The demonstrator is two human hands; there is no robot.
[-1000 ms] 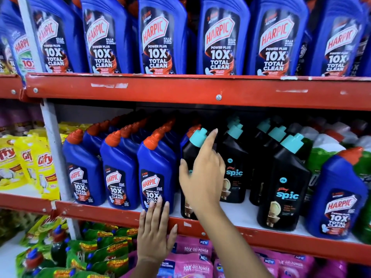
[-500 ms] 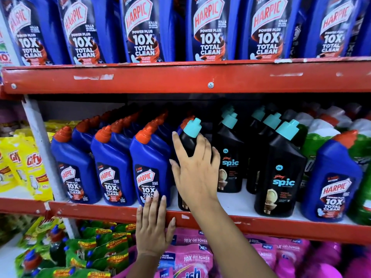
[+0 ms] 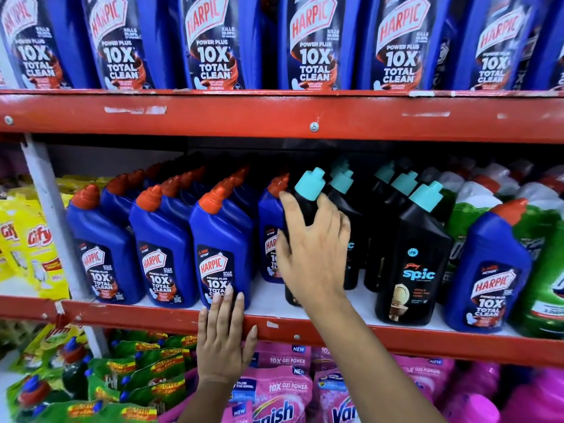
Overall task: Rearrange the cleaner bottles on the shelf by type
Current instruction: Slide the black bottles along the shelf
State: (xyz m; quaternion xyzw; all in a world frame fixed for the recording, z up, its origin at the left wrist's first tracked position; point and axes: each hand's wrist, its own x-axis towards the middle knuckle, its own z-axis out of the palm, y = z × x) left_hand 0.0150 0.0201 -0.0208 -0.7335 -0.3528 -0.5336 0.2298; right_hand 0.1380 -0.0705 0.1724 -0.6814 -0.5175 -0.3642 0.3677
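On the middle shelf [image 3: 396,338] stand rows of blue Harpic bottles [image 3: 164,245] with orange caps at the left. Black Spic bottles [image 3: 412,264] with teal caps fill the centre. My right hand [image 3: 314,248] is wrapped around the neck and body of the leftmost black Spic bottle [image 3: 306,196], which leans to the right beside a Harpic bottle [image 3: 270,236]. My left hand [image 3: 224,337] lies flat on the red front lip of the shelf, fingers spread, holding nothing. A lone blue Harpic bottle [image 3: 491,270] stands at the right, between the black and green bottles [image 3: 546,276].
The top shelf [image 3: 274,117] carries large blue Harpic bottles [image 3: 311,41]. Yellow Gify pouches [image 3: 33,248] fill the bay at the left past a white upright [image 3: 52,221]. Below hang green pouches [image 3: 128,380] and pink Vanish pouches [image 3: 280,398].
My right hand closed around the leftmost black Spic bottle, slid up toward its neck and tilted it. The camera moved closer and lower. My left hand stayed on the shelf lip.
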